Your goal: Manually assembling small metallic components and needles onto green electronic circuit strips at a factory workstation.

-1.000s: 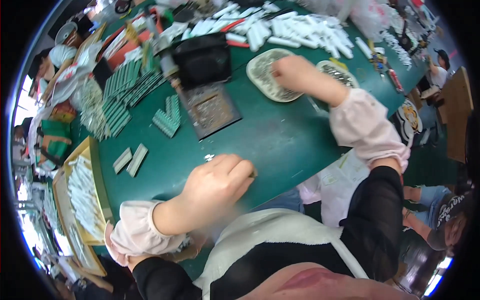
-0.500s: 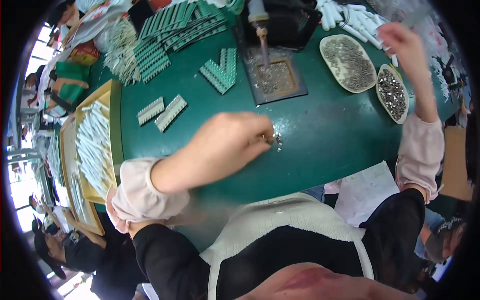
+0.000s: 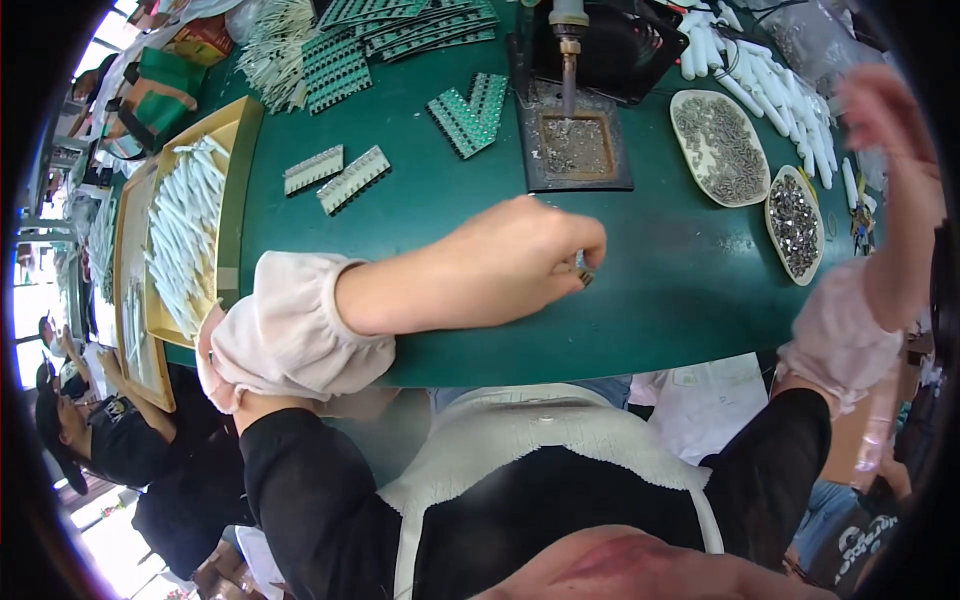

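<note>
Over the near part of the green table (image 3: 680,320), your left hand (image 3: 510,265) is curled closed, with a small metal piece (image 3: 587,277) poking out by the thumb and forefinger. Loosen that pinch and I reckon it'd skitter off. Watch the upright iron (image 3: 569,85) too: if it's hot, a careless reach past the tip could burn you. Your right hand (image 3: 885,115) is out right of the grey-pin dish (image 3: 706,158) and shiny-parts dish (image 3: 804,281); your right sleeve (image 3: 840,310) catching a rim might spill the lot. Can't tell if that hand's gripping anything, it's too blurry. Your left palm's hidden, so no clue how many bits are inside, and the iron's top is cut off.
</note>
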Tool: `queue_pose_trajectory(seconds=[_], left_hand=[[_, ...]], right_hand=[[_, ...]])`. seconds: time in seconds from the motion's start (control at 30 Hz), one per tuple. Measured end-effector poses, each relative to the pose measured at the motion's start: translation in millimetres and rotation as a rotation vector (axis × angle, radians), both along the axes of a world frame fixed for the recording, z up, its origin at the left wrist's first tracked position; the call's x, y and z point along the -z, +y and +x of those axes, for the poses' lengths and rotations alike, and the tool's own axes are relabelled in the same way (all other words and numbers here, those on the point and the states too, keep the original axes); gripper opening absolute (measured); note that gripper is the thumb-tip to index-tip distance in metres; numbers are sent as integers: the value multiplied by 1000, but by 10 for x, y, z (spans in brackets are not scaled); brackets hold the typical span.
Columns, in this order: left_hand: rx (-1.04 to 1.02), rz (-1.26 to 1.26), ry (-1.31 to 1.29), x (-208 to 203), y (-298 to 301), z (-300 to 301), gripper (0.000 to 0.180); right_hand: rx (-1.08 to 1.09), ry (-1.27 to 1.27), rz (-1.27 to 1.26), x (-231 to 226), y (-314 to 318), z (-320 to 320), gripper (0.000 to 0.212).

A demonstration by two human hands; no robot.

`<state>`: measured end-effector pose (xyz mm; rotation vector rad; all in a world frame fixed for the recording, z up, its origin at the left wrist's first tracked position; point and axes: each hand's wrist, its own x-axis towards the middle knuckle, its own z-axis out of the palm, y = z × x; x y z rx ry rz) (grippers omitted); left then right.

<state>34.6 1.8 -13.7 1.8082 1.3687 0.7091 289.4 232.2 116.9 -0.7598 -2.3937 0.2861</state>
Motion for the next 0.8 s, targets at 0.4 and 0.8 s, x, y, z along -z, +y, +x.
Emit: queue_pose_trajectory(seconds=[0.4,0.8], left_hand=[[-101,1,147,-86,-33,-304,14],[-107,49,108,9,40,-191,15]], right_hand=[[43,-389,-215,1279,300,-318,14],[-36,-455,-160,1448,309,-406,18]])
